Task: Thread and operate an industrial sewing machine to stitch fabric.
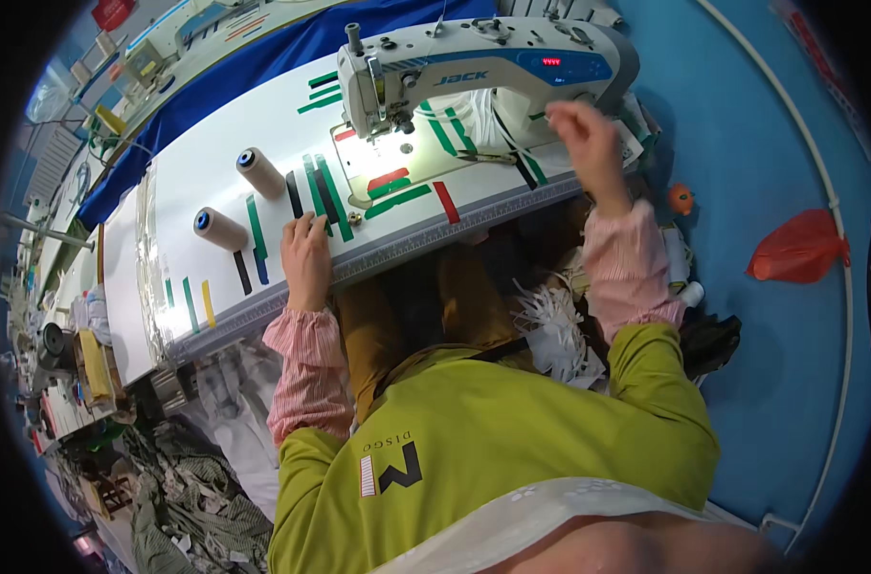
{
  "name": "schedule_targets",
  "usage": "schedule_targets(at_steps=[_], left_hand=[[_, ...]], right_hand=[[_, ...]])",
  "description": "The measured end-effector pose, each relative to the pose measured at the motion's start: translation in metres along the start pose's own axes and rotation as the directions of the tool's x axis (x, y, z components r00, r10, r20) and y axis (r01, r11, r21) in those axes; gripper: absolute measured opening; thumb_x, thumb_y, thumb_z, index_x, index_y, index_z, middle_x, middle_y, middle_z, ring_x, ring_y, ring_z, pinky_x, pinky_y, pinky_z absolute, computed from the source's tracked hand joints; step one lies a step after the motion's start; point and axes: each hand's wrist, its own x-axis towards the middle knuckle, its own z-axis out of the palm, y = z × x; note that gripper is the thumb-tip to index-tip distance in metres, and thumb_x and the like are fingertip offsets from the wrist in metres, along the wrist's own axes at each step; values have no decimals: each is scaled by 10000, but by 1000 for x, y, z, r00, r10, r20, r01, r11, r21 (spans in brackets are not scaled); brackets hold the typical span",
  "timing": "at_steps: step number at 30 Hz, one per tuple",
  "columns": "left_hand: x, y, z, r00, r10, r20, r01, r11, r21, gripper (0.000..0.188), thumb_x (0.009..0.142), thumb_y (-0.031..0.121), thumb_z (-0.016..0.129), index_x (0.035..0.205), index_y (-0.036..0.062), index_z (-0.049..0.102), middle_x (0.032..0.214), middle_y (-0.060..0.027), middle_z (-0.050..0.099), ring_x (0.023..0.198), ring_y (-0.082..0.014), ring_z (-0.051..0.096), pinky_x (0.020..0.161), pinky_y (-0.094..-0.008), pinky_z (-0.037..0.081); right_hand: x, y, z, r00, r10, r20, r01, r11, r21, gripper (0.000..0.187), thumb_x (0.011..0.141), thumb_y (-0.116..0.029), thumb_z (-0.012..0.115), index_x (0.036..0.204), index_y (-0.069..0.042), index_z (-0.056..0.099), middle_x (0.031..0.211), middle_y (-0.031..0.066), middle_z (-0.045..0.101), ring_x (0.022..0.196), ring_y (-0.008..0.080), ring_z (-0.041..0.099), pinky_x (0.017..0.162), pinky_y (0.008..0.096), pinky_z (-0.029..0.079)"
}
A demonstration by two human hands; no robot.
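Note:
My left hand [306, 260] lies on the front part of the white sewing table [206, 124], fingers stretched out, holding nothing I can see. Its fingertips are beside strips of black tape [295, 194] and green tape [336, 201]. A sewing machine [483, 62] stands across the table, its lamp lighting the needle plate [388, 158]. Near the machine's right end, my right hand [589, 143] is raised off the table with bent fingers drawn together. Whatever is between them, if anything, cannot be made out. White strips [474, 113] and tweezers [488, 157] lie under the machine arm.
Two thread cones [260, 172] stand left of the machine. A measuring tape [388, 253] runs along the table's front edge. White scraps [550, 325] hang beside my lap. On the right, a red bag [797, 247] hangs by a pipe; cloth [182, 497] is heaped at lower left.

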Motion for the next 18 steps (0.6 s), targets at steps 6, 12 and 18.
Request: schedule_targets(at_steps=[6, 12, 18], left_hand=[[17, 19, -4, 995, 29, -100, -33, 998, -44, 388, 806, -7, 684, 1189, 35, 642, 1298, -175, 576, 1179, -368, 535, 989, -432, 468], [4, 62, -36, 977, 65, -203, -92, 988, -126, 425, 766, -39, 697, 1178, 46, 639, 1293, -178, 560, 1191, -381, 526, 998, -461, 462], [14, 128, -66, 958, 209, -195, -262, 914, -310, 411, 784, -21, 698, 1182, 59, 637, 1303, -165, 563, 1183, -371, 539, 977, -457, 485]], right_hand=[[162, 97, -39, 973, -227, -41, 144, 737, -660, 332, 903, -364, 654, 976, -53, 744, 961, 164, 724, 920, 377, 686, 773, 451, 540], [203, 69, 15, 985, 167, -50, -124, 468, -875, 378, 856, -386, 657, 990, -43, 745, 1022, 187, 721, 961, 396, 683, 818, 483, 540], [200, 67, -11, 972, 223, 72, -141, 804, -578, 253, 904, -266, 629, 953, -37, 724, 1016, 163, 730, 1011, 318, 690, 876, 447, 533]])
